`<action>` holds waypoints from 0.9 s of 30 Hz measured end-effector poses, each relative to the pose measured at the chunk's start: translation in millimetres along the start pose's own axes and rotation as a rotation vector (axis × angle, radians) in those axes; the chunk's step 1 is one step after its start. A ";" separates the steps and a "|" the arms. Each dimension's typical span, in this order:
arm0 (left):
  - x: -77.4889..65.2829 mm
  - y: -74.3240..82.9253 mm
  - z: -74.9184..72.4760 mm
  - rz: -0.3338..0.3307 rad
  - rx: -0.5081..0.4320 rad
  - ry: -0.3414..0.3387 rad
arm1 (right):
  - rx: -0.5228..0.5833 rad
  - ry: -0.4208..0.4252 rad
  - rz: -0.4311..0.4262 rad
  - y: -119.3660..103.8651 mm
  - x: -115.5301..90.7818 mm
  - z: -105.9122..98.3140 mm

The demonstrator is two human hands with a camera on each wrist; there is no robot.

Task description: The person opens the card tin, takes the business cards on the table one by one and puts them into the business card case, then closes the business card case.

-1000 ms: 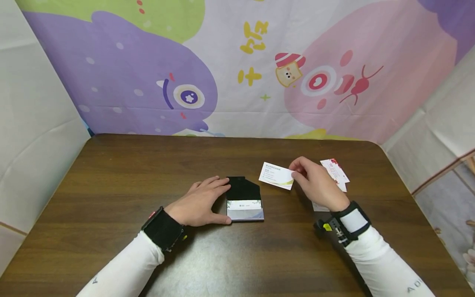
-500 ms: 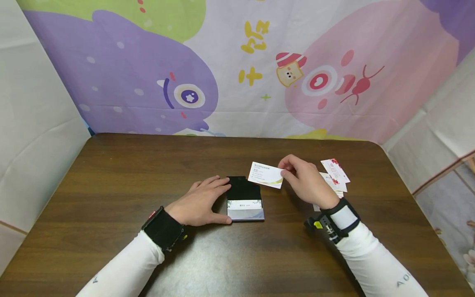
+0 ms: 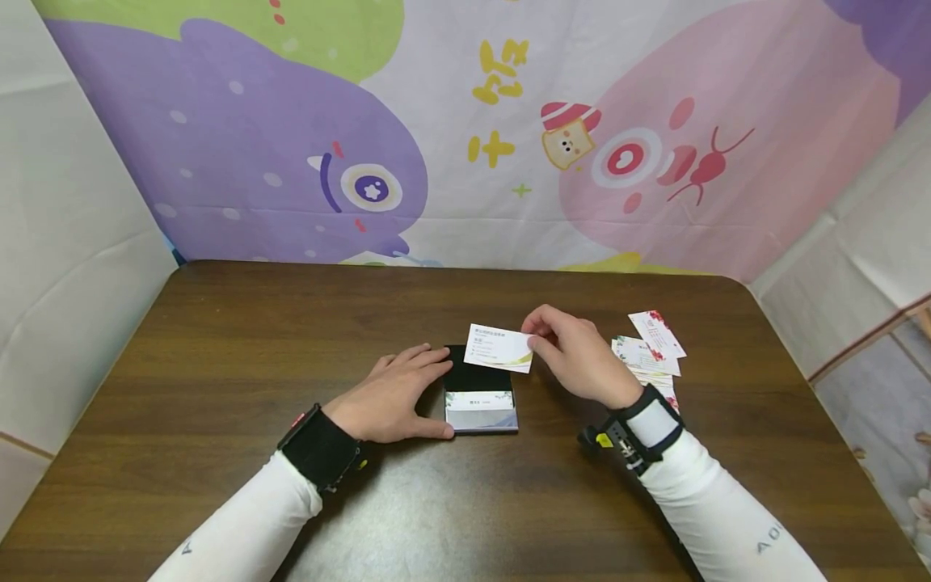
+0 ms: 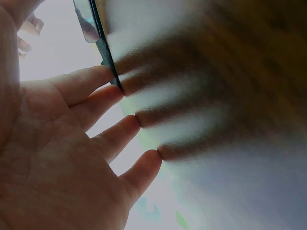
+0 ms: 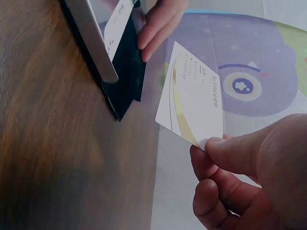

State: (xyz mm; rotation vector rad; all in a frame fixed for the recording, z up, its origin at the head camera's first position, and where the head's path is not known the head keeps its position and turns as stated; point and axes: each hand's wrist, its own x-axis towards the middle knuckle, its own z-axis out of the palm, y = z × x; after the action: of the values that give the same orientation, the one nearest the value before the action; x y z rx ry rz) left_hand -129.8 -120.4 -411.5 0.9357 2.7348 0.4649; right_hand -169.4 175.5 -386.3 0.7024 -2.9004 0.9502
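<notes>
A white business card [image 3: 498, 348] with a yellow-green curve is pinched by one corner between the thumb and index finger of my right hand [image 3: 582, 356]. It hovers over the upper part of a black card case [image 3: 476, 377] that lies on the table. In the case's lower half sits another card [image 3: 478, 401], its printed top edge showing above a silvery pocket. My left hand [image 3: 396, 396] lies spread at the case's left side, fingertips and thumb touching its edge. In the right wrist view the held card [image 5: 196, 96] hangs apart from the case [image 5: 127, 84].
Several loose cards [image 3: 646, 356], some with red flower prints, overlap on the brown table [image 3: 291, 323] right of my right hand. A cartoon-printed cloth [image 3: 465, 226] stands behind the table's far edge, with pale cloth at both sides.
My right hand has moved left with the pinched business card, from the table beside the case to above it. More of the loose cards shows now. The left hand has stayed put.
</notes>
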 end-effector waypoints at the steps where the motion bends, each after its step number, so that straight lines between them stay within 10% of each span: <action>1: 0.2 -0.4 0.5 0.000 0.000 0.001 | -0.001 -0.004 -0.002 -1.0 0.5 1.4; 27: 1.3 1.4 -0.3 -0.025 -0.011 -0.010 | -0.033 -0.137 -0.046 -8.6 -0.3 27.5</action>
State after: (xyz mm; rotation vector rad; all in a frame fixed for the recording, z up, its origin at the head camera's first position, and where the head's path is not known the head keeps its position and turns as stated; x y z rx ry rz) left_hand -130.1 -118.6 -410.9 0.8983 2.7286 0.4687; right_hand -162.0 154.0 -404.0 0.8608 -2.9936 0.8810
